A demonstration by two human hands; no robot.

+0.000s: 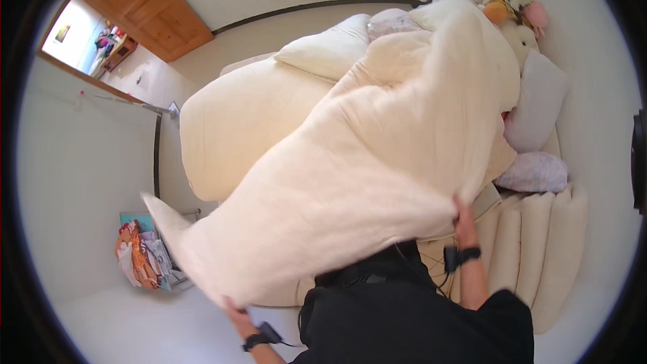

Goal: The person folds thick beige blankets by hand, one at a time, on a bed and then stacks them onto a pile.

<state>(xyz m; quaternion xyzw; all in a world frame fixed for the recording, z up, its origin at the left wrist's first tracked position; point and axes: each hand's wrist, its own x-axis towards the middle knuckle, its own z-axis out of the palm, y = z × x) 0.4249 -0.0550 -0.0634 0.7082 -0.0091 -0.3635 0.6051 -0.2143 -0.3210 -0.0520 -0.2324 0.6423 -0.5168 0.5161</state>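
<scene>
A large cream quilt [337, 168] is stretched between my two hands, its near edge lifted in front of my body. At the lower left, my left hand [237, 313] is closed on one corner of it. My right hand [464, 219] grips the same edge farther right. The quilt's far part lies bunched over the bed, and a pointed flap [164, 219] sticks out at its left. Under it shows the cream mattress [249, 121]. The fingertips are partly hidden by cloth.
A cream pillow [327, 48] lies at the bed's far side. Plush toys [519, 40], a grey pillow [539, 101] and a patterned pillow [532, 172] line the right wall. Folded padding [532, 243] is at the right. Bags [141, 256] sit at the left; a wooden door [145, 7] stands ajar.
</scene>
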